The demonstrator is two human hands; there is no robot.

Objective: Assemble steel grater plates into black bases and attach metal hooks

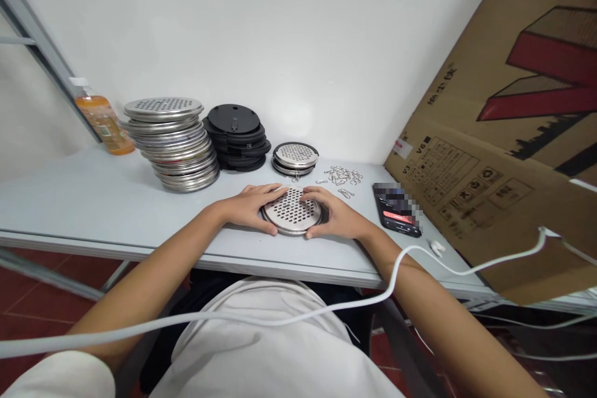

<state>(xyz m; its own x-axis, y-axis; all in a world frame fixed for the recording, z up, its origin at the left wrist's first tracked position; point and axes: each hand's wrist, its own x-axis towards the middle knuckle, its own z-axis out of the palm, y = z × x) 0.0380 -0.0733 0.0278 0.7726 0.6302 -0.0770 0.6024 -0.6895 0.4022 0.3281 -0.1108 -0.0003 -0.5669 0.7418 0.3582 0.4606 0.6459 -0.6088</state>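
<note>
A round perforated metal plate (293, 211) lies flat on the grey table in front of me, with a dark rim showing at its edge. My left hand (254, 206) grips its left side, thumb at the near edge and fingers over the top. On the opposite side my right hand (333, 214) holds the rim, thumb low at the front and fingertips on the holes. Just behind sits a short stack of similar plates with black edges (295, 155). Small metal clips (344, 175) are scattered beyond my right hand.
At the left stand a tall, leaning stack of metal plates (175, 149) and a stack of black discs (236, 137). An orange drink bottle (105, 118) is farther left. A phone (396, 211), white earbuds (437, 249) and a large cardboard box (494, 155) occupy the right. A white cable (275, 321) crosses in front.
</note>
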